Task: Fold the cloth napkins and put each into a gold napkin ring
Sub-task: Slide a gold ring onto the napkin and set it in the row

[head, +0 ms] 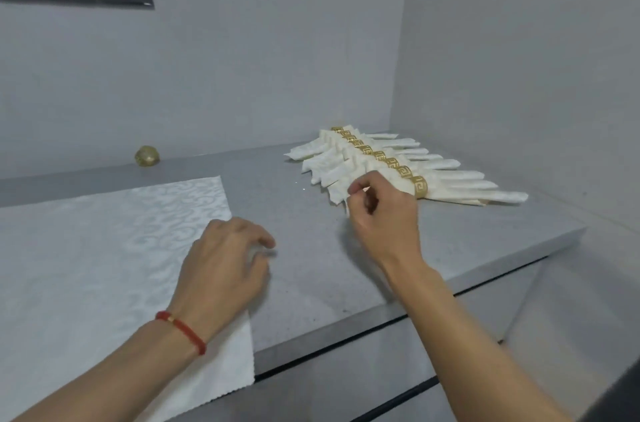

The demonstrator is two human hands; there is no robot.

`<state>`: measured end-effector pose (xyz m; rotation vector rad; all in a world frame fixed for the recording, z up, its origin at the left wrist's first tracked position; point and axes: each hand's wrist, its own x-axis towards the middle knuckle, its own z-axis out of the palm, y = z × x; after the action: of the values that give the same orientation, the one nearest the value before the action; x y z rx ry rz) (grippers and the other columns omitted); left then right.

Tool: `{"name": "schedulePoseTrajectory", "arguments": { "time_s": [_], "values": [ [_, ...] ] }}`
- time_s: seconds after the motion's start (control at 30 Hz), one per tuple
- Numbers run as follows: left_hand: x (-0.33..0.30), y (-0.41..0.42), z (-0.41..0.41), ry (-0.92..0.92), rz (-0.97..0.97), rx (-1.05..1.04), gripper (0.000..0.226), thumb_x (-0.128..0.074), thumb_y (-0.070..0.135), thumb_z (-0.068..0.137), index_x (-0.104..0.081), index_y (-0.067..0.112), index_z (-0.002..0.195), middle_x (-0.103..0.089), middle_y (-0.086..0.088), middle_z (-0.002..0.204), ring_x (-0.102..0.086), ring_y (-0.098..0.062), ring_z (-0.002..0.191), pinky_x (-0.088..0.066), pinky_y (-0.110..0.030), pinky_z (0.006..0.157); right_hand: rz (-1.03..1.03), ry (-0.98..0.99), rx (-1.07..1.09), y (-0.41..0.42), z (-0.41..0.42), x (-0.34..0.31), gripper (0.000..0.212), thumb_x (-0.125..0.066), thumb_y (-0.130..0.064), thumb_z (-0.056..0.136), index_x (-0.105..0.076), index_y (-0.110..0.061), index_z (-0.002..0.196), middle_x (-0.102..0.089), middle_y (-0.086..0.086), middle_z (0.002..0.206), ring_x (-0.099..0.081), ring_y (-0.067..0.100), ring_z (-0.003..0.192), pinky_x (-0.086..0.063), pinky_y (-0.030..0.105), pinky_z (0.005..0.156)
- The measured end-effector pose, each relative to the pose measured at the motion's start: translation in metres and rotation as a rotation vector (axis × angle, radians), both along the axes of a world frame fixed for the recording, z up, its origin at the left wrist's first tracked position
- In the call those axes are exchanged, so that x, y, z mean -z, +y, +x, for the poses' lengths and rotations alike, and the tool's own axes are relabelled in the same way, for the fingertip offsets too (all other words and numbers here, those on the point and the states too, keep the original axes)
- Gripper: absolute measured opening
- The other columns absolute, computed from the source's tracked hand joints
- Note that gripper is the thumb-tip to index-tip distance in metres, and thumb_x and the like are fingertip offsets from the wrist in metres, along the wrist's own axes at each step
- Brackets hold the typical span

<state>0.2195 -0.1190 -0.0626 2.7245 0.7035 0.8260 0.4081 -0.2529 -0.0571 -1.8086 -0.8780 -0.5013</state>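
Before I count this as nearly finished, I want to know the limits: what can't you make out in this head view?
- Nearest ringed napkin: the right hand covers its left end, so any grip is unclear.
- Flat napkin: cut off by the left edge; the left hand hides part of its right edge.
- Left fingertips: motion-blurred.
- Gold object by the wall: too small to identify.

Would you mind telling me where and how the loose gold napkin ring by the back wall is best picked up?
Probably pinch the gold napkin ring across its outer band from above and in front, with the left hand, which is nearer. It stands alone on the grey counter with bare surface in front, but the wall close behind blocks that side.
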Motion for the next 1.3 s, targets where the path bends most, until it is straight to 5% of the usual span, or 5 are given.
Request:
{"name": "schedulePoseTrajectory", "arguments": {
  "time_s": [0.27,0.7,0.97,1.1,1.3],
  "values": [
    [0.032,0.01,-0.127,0.571,-0.05,-0.222,0.062,-0.004,0.071,0.092,-0.002,0.055,0.152,-0.001,0.01,0.166,0.003,-0.024,0.153,-0.004,-0.054,0.12,-0.638,-0.119,-0.55,0.091,-0.103,0.021,0.039,-0.052,-0.038,0.102,-0.059,-0.027,0.139,-0.061,-0.006,0.141,-0.056,0.015,0.128,-0.043,0.03,0.105],
    [0.021,0.067,-0.166,0.504,-0.144,0.312,0.049,-0.041,0.054,0.101,-0.024,0.061,0.146,-0.004,0.03,0.162,0.011,0.004,0.149,0.01,-0.041,0.123,-0.725,-0.507,-0.13,0.063,-0.123,0.033,0.042,-0.034,-0.043,0.095,-0.067,-0.023,0.077,-0.054,-0.008,0.069,-0.048,0.018,0.065,-0.04,0.035,0.068],
    [0.015,0.074,-0.21,0.354,-0.32,0.368,0.066,-0.058,0.028,0.084,-0.039,0.062,0.137,-0.025,0.036,0.154,-0.005,0.013,0.146,0.001,-0.033,0.124,-0.879,-0.324,-0.737,0.019,-0.175,0.043,0.068,-0.049,-0.062,0.092,-0.029,-0.043,0.155,-0.019,-0.022,0.16,-0.017,-0.003,0.146,-0.019,0.018,0.119],
    [0.018,0.073,-0.242,0.166,-0.232,0.25,0.055,-0.054,0.034,0.089,-0.045,0.053,0.139,-0.039,0.032,0.148,-0.022,0.01,0.143,-0.024,-0.032,0.121,-0.869,-0.519,-0.667,0.026,-0.174,0.046,0.078,-0.059,-0.054,0.092,-0.023,-0.036,0.158,-0.025,-0.008,0.159,-0.027,0.01,0.145,-0.028,0.028,0.12],
    [0.043,0.059,-0.294,0.389,0.004,0.164,0.083,-0.051,0.032,0.083,-0.01,0.057,0.151,-0.006,0.029,0.161,0.005,0.007,0.149,0.006,-0.028,0.124,-0.853,-0.485,-0.609,0.037,-0.187,0.046,0.064,-0.062,-0.058,0.091,-0.03,-0.05,0.146,-0.037,-0.006,0.132,-0.041,0.015,0.117,-0.037,0.026,0.094]
  ]
}}
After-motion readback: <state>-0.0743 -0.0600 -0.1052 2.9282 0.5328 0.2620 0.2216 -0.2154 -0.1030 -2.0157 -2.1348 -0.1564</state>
